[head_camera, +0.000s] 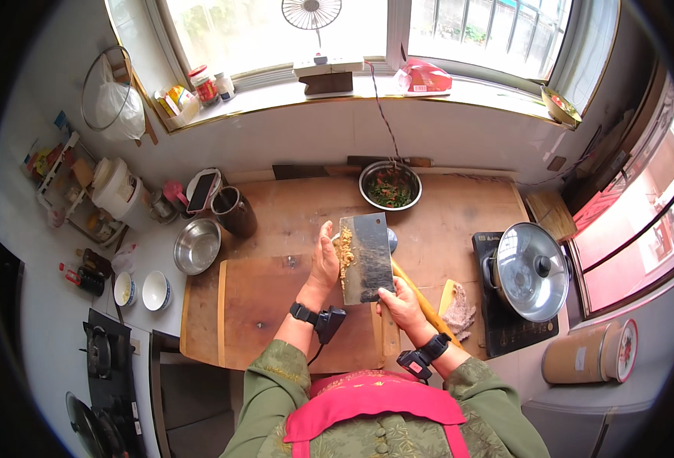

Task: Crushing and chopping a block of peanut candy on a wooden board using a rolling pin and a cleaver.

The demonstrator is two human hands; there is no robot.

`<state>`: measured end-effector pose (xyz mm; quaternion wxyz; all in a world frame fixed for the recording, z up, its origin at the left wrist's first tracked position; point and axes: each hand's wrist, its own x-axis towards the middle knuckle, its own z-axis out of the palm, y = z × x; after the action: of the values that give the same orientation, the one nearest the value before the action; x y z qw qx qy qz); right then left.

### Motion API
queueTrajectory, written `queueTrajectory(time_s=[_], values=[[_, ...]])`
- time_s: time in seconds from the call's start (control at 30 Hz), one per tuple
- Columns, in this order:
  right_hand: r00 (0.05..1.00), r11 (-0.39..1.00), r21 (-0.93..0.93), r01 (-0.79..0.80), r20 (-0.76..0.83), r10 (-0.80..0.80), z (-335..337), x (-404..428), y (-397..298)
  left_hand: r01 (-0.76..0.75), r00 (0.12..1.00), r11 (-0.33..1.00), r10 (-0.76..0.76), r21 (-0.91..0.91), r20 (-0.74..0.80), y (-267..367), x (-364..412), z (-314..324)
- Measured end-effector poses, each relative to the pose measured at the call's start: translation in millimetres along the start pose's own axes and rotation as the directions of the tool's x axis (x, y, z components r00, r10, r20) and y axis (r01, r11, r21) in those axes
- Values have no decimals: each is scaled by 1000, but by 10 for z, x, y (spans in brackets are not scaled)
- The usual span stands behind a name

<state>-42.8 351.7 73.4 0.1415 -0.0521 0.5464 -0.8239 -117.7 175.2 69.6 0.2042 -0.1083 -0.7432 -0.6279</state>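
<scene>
A broad cleaver (368, 263) is in my right hand (404, 306), its dark blade raised over the wooden worktop (446, 217). Light brown chopped food (345, 255) clings along the blade's left edge. My left hand (325, 260) is upright beside that edge, fingers extended, holding nothing that shows; whether it touches the food I cannot tell. Below lies a wooden cutting board (274, 332). Part of a round bluish object (392, 240) shows behind the blade. A wooden rolling pin (423, 303) slants past my right hand. Beyond stands a metal bowl of chopped greens and red pieces (391, 186).
At right, a lidded pot (531, 272) stands on an induction cooker (506, 332), near a crumpled cloth (459, 315). At left are an empty metal basin (197, 246), a dark brown jar (234, 212) and two small bowls (156, 291). More knives lie along the wall.
</scene>
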Motion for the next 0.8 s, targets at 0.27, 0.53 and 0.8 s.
queueTrajectory(time_s=[0.27, 0.53, 0.8], values=[[1000, 997, 72, -13, -18, 15, -147, 255, 30, -288, 957, 808, 263, 514, 122, 4, 37, 194], [999, 996, 72, -49, 21, 48, -154, 289, 54, -364, 929, 685, 218, 631, 299, 11, 71, 224], [996, 995, 54, -86, 11, 85, -146, 176, 69, -392, 912, 682, 199, 617, 359, 12, 114, 218]])
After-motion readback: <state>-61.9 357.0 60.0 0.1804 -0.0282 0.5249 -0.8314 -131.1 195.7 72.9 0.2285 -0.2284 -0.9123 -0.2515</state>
